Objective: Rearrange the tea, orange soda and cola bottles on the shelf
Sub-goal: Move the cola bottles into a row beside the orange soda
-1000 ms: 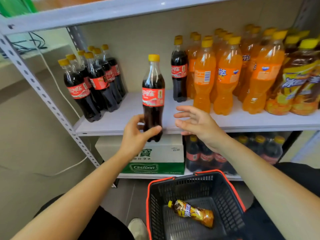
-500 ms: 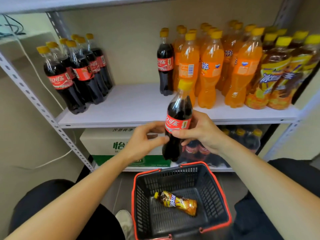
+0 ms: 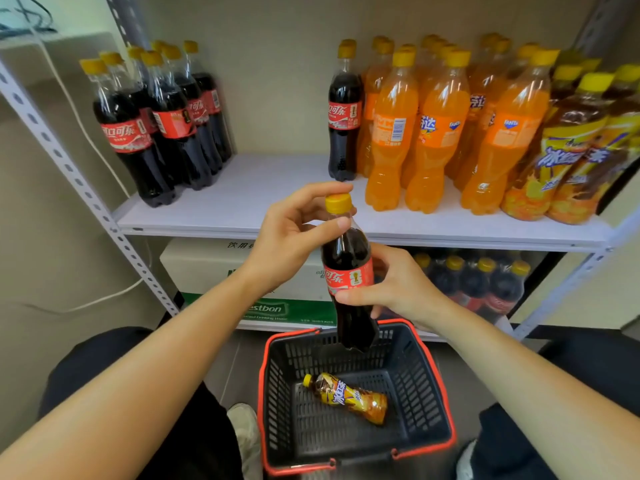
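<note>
Bottle: the cola (image 3: 348,271) hangs upright between your two hands, lower than the shelf (image 3: 270,188), with its base just above the back rim of the basket (image 3: 277,393).
Left hand: your left hand (image 3: 291,237) pinches the neck just under the cap, thumb in front and the other fingers curled behind.
Right hand: your right hand (image 3: 398,289) holds the label part, thumb in front and fingers round the back.
Slip: the pinch on the neck is small. If the right fingers let go first, the bottle can swing and drop on the tea (image 3: 346,398) that lies below your fingers.
Shelf edge: when you lift, the base can catch the edge above your right fingers.
Neighbours: one lone cola (image 3: 343,112) stands against the orange sodas (image 3: 433,133), beyond your fingertips. A careless push there can tip the row.
Wrong place: the cola group (image 3: 156,126) is well to the left of your left fingers.
</note>
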Tool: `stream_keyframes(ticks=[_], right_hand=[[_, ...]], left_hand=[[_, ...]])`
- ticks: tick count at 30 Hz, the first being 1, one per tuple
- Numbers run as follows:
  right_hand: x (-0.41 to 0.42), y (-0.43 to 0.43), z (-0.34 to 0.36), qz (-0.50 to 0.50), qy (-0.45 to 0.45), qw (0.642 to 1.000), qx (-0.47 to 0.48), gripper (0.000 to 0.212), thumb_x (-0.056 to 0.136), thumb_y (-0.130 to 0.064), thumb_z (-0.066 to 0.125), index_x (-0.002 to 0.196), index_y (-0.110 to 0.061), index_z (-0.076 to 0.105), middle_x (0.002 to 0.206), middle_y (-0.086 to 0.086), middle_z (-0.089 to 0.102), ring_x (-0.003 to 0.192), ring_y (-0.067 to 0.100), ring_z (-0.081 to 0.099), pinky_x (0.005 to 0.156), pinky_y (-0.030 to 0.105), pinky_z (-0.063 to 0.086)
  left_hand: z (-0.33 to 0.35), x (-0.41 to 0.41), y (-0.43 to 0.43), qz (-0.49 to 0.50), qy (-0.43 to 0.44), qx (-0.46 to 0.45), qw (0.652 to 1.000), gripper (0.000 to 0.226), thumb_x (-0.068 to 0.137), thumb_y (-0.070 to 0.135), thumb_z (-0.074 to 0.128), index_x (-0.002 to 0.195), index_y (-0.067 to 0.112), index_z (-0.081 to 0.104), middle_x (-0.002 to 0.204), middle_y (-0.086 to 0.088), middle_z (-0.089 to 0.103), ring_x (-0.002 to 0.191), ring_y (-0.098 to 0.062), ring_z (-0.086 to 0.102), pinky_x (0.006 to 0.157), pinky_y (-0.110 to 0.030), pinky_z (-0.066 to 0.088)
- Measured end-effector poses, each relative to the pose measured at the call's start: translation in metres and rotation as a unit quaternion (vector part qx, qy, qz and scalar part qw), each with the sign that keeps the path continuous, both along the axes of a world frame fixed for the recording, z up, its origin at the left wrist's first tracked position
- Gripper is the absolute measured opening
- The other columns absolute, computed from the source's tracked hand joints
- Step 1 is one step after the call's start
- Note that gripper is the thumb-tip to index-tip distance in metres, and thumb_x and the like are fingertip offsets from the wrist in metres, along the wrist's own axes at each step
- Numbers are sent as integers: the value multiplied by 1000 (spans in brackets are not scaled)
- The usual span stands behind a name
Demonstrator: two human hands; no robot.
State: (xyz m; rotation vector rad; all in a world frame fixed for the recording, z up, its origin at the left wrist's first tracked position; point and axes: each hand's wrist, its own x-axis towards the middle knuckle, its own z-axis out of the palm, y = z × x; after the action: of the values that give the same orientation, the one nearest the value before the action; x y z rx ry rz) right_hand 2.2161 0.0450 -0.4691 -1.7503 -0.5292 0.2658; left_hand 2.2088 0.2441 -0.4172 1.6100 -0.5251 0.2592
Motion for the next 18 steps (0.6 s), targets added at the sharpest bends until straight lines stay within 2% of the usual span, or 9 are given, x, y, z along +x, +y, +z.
stream_keyframes(ticks=[3, 5, 7, 9, 11, 14, 16, 18], right_hand=[[-2, 3, -4, -20, -40, 999, -31, 53, 69, -34, 93, 116, -34, 67, 96, -7, 75, 73, 13, 73, 46, 28, 53], [-3, 5, -6, -38, -61, 996, -48, 56, 68, -36, 94, 118, -33, 67, 98, -12, 74, 77, 6, 71, 51, 20, 52], [-3, 6, -7, -53, -83, 993, -60, 59, 67, -38, 94, 120, -32, 68, 103, -16, 74, 89, 1, 70, 66, 17, 54], [-1, 7, -8, -64, -90, 992, -70, 62, 67, -39, 94, 122, -30, 67, 109, -14, 74, 101, 3, 69, 84, 24, 57], [1, 7, -8, -74, -75, 992, -63, 66, 64, -37, 96, 121, -30, 64, 111, -11, 73, 101, 4, 69, 88, 27, 57], [5, 6, -8, -66, -38, 996, -40, 61, 65, -31, 97, 116, -29, 63, 108, -8, 74, 99, 4, 70, 82, 22, 56], [5, 4, -6, -47, -5, 999, -8, 54, 70, -28, 94, 116, -30, 65, 106, -7, 75, 95, 5, 71, 66, 20, 56], [3, 3, -2, -26, 31, 999, 24, 51, 74, -30, 89, 118, -30, 65, 105, -5, 76, 88, 6, 72, 48, 20, 48]], left_hand=[[1, -2, 3, 29, -3, -27, 999, 27, 87, 15, 77, 112, 20, 69, 99, -19, 75, 99, -43, 71, 92, -57, 57], [0, -2, 5, 46, -2, -42, 998, 23, 84, 22, 78, 106, 20, 70, 97, -23, 75, 95, -43, 72, 86, -51, 60], [-2, -1, 6, 57, 6, -53, 997, 20, 84, 24, 77, 103, 21, 73, 97, -20, 76, 94, -36, 74, 81, -37, 59], [-5, 0, 8, 51, 21, -56, 997, 17, 88, 18, 75, 104, 23, 76, 100, -13, 78, 98, -28, 75, 83, -32, 58], [-7, 2, 11, 39, 35, -62, 997, 22, 93, 12, 70, 109, 25, 78, 106, -6, 78, 99, -22, 75, 84, -31, 58], [-9, 5, 16, 24, 54, -71, 996, 29, 96, 15, 64, 122, 25, 73, 117, -3, 76, 103, -21, 74, 85, -30, 58], [-9, 7, 18, -3, 74, -64, 995, 38, 100, 17, 59, 136, 26, 62, 123, -5, 73, 115, -21, 70, 92, -33, 57], [-9, 8, 19, -37, 101, -52, 993, 43, 101, 17, 55, 143, 25, 54, 126, -8, 72, 123, -23, 66, 96, -32, 54]])
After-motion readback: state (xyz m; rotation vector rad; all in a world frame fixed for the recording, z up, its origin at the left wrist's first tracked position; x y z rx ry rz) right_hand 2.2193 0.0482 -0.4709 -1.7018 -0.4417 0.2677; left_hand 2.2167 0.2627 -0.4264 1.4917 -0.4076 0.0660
